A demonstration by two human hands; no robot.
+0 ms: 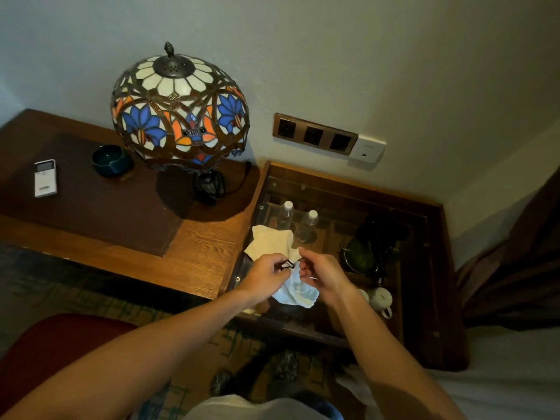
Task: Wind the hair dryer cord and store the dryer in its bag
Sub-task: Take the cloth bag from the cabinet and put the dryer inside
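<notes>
Over glass-topped table (pixel 348 189): hands pinch thin black drawstring (pixel 287 264) of pale crumpled bag (pixel 295 294), left (pixel 266 275), right (pixel 321 275).

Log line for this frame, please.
stage: closing bag | left hand: pinching black drawstring | right hand: pinching bag top | dryer: not visible | surface: glass table

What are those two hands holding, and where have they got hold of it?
A pale cloth bag, held at its top. The left hand pinches a dark drawstring loop there; the right hand holds the top edge beside it.
</notes>
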